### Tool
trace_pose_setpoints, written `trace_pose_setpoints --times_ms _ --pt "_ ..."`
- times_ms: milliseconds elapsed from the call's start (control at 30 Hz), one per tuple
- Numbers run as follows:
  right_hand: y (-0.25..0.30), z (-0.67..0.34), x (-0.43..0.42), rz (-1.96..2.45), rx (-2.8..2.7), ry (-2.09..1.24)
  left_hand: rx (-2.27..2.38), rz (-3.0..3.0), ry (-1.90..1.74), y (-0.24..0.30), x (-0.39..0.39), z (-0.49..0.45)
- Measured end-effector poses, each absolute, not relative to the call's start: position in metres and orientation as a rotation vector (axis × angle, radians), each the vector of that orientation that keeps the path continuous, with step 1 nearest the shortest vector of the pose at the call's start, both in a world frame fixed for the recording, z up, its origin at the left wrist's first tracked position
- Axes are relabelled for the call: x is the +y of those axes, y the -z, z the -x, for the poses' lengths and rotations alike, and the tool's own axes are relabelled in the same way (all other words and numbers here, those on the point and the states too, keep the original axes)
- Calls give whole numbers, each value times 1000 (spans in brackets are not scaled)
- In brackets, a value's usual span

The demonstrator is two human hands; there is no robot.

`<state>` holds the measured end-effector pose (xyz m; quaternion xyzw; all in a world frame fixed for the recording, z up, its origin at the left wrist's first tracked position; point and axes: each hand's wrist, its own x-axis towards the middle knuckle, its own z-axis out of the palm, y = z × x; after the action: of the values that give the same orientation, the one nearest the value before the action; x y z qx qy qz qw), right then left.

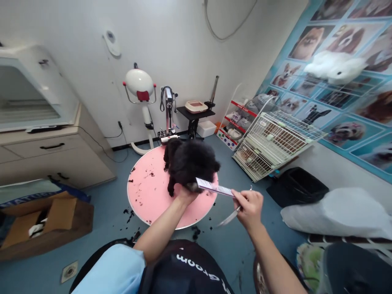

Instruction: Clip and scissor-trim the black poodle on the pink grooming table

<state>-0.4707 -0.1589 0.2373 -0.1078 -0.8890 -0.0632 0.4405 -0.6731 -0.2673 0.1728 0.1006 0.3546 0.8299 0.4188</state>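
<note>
A black, fluffy dog (191, 159) stands on a round pink grooming table (150, 196), its head towards the right edge. My left hand (187, 195) is closed at the lower side of the dog's head, by a greyish patch that looks like the muzzle; most of its fingers are hidden by fur. In my right hand (250, 206) are a metal comb (216, 188) and a pair of scissors (229, 218). The comb points left, its tip at the fur of the head. The scissors hang below it, blades pointing down and left, clear of the dog.
Cut black hair lies on the tabletop and floor. Behind the table stand a white dryer (139, 83) and a black stand (196, 116). A wire cage (266, 139) and black bin (297, 188) are at right; a cabinet (58, 151) and cardboard box (61, 216) at left.
</note>
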Motion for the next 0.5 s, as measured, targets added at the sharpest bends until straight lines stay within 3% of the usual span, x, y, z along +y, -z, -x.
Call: trace_pose_setpoints --times_ms 167,300,400,500 --pt "-258 536 -121 84 -2305 303 685 -64 -2184 -168 -290 681" --pt "-282 588 -95 330 -2341 125 749 -39 -2182 -154 -309 679" --pt "-282 604 -84 485 -2364 -363 732 -1 -2184 -140 -321 679" --pt "-263 610 -90 378 -2491 -1161 780 6 -2185 -127 -334 680"
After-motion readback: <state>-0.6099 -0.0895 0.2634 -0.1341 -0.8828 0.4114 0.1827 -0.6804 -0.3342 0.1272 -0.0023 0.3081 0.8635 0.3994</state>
